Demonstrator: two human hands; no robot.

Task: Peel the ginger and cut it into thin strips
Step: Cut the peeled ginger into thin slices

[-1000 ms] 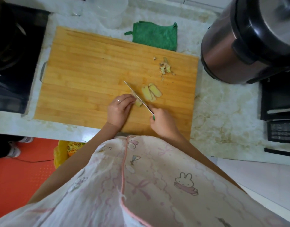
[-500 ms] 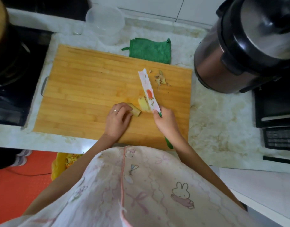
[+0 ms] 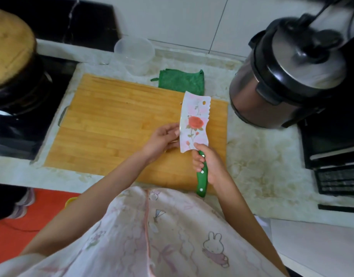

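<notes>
My right hand (image 3: 211,165) grips the green handle (image 3: 202,176) of a cleaver. Its white blade (image 3: 194,124), printed with a red rose, is lifted flat-side up over the right half of the bamboo cutting board (image 3: 116,120). My left hand (image 3: 162,138) hovers beside the blade with its fingertips at the blade's left edge. No ginger shows in its fingers. The blade and my hands hide the ginger slices and the peel scraps on the board.
A green cloth (image 3: 182,80) and a clear plastic tub (image 3: 135,52) lie behind the board. A steel pressure cooker (image 3: 282,76) stands at the right, with a black appliance (image 3: 336,156) nearer. At the left is a black hob (image 3: 22,120) with a wooden-lidded pot (image 3: 10,47).
The cleaver came up off the ginger and turned flat-side up. My left hand let go of the ginger piece on the board and rose to the blade's edge.
</notes>
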